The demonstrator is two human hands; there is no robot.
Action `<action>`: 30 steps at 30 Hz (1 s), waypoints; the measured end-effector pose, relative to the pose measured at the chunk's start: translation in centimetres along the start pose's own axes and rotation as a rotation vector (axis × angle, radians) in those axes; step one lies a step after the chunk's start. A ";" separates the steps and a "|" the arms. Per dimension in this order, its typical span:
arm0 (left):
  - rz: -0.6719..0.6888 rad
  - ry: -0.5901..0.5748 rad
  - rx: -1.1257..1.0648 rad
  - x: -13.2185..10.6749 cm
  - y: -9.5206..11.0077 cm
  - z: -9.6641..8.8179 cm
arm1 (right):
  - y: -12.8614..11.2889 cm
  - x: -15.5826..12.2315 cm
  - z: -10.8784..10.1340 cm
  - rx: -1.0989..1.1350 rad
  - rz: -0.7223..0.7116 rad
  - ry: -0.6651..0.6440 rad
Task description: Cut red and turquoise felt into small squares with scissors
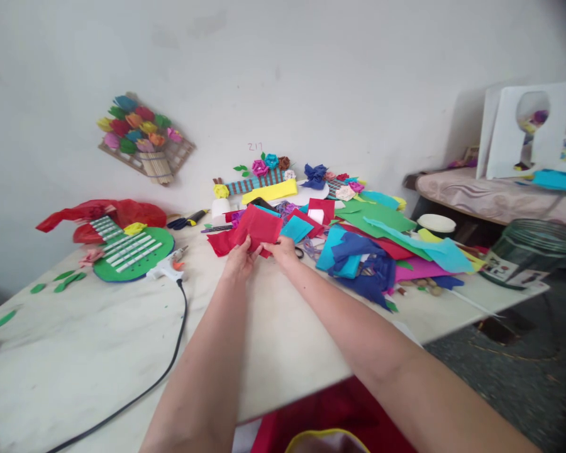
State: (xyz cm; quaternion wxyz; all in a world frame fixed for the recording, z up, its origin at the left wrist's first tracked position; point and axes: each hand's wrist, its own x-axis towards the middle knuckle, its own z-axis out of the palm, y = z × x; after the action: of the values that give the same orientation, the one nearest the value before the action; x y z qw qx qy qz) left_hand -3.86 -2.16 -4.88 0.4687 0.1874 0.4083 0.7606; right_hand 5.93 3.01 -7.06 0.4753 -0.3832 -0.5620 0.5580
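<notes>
A piece of red crepe paper (258,226) is held up a little over the table, flat side towards me. My left hand (240,257) pinches its lower left edge, thumb on top. At its lower right corner the fingers of my right hand (283,248) are closed on it. More red paper (221,243) lies just left of it. Blue paper squares (297,226) and a red square with a small white piece (321,212) lie beyond my right hand. A dark loop, perhaps a scissors handle (299,253), shows beside that hand.
A white glue gun (168,269) with a black cord (177,346) lies left of my arms, near a green paper guitar (134,253). Coloured paper (382,217) and dark blue scraps (365,261) heap up on the right. A glass jar (528,251) stands at the right edge.
</notes>
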 end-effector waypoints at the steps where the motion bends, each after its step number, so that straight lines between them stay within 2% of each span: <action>1: 0.009 -0.015 0.001 0.1 0.0 -0.3 | -0.2 -0.2 0.0 0.029 0.018 0.025; 3: 0.036 -0.059 0.003 0.2 0.0 -0.8 | -0.6 -0.5 0.0 0.110 0.035 0.051; 6: 0.069 -0.123 0.031 0.0 0.3 -1.4 | -1.3 -0.6 -0.4 0.245 0.032 -0.030; 10: 0.065 -0.159 0.107 -0.5 0.8 -1.5 | -2.2 -0.4 -1.8 0.331 0.045 -0.066; 17: 0.056 -0.170 0.225 -0.6 1.1 -1.6 | -3.1 0.2 -4.2 0.273 0.097 -0.153; 22: 0.044 -0.171 0.226 -0.4 1.2 -2.0 | -3.0 0.3 -4.5 0.249 0.117 -0.175; 30: 0.066 -0.143 0.224 0.0 1.3 -2.6 | -3.5 0.1 -5.3 0.182 0.141 -0.319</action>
State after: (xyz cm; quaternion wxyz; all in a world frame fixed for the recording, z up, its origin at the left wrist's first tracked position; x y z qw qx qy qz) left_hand -6.34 -3.62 -5.36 0.4475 0.3056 0.4499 0.7099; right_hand 11.35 4.24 -4.02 0.3727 -0.2837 -0.5491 0.6922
